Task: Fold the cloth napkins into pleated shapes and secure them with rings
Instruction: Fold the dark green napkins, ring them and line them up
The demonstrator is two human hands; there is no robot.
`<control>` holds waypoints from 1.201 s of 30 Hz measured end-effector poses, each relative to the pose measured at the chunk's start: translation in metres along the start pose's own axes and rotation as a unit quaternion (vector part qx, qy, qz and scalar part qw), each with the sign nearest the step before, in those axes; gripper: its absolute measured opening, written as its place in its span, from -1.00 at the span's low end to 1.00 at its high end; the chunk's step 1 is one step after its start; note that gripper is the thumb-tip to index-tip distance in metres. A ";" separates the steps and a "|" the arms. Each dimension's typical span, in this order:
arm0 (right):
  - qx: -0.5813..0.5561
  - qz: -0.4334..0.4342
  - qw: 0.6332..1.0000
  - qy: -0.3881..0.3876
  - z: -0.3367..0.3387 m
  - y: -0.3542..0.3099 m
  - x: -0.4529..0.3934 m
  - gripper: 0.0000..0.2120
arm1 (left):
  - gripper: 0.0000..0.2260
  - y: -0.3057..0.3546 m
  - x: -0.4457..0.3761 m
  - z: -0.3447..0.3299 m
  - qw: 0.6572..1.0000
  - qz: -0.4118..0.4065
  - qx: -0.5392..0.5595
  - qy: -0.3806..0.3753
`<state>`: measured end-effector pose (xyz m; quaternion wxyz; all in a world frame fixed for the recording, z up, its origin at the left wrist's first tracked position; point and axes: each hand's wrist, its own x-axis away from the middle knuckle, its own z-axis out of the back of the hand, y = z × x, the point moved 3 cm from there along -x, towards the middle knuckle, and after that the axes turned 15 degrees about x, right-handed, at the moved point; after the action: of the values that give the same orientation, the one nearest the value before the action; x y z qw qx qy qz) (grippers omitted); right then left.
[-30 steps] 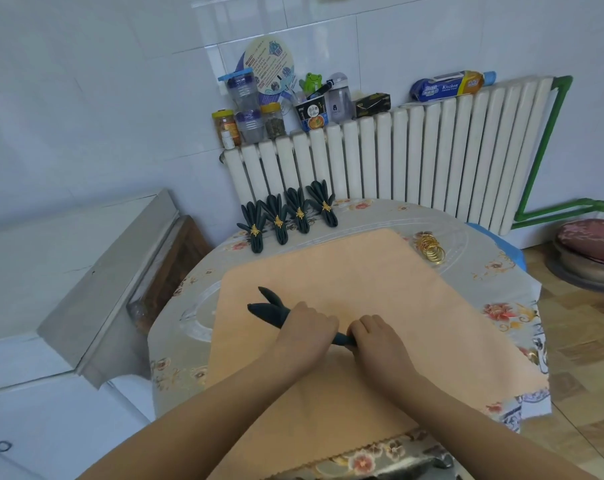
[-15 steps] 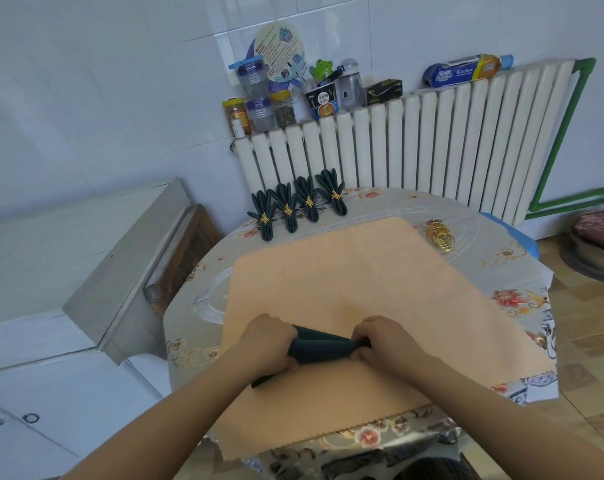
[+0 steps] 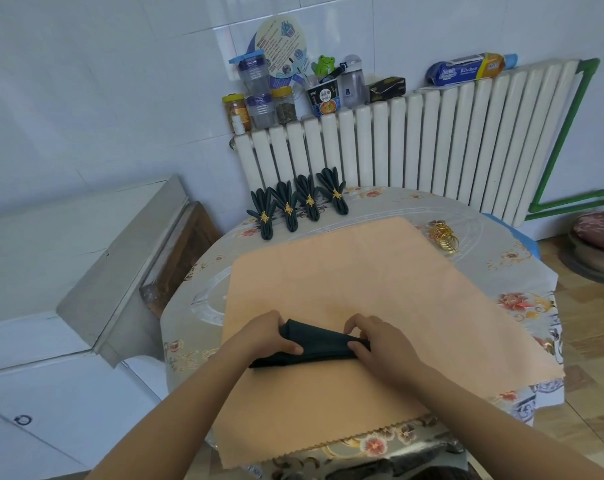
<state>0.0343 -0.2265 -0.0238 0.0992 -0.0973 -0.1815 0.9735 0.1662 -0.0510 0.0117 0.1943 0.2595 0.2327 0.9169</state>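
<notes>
From my feed, both hands grip the dark napkin [image 3: 319, 344], left hand [image 3: 269, 337] and right hand [image 3: 380, 341] at its ends, on the peach cloth [image 3: 345, 271] covering the floral counter [image 3: 522, 265]. Four ringed napkins [image 3: 297, 206] and gold rings [image 3: 444, 237] sit by the white radiator [image 3: 432, 143].

Jars [image 3: 262, 102] and a cling-film box [image 3: 466, 69] line the white radiator [image 3: 414, 150]; peach cloth [image 3: 362, 278] covers the floral table [image 3: 522, 258].

Dark green napkin [image 3: 319, 344]: folded into narrow strip, lying crosswise on orange cloth. Four finished napkins [image 3: 297, 206] ringed in gold, far edge. Gold rings [image 3: 444, 237] piled far right.
</notes>
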 end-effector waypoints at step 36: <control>0.177 0.099 0.974 0.102 0.009 0.026 -0.020 -0.74 | -0.76 0.067 -0.015 -0.026 0.928 -0.313 -0.198 0.029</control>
<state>0.0477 -0.2583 -0.0224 0.0357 -0.1946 0.0156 0.9801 0.1475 -0.1214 0.0220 0.5124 0.1031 0.1209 0.8439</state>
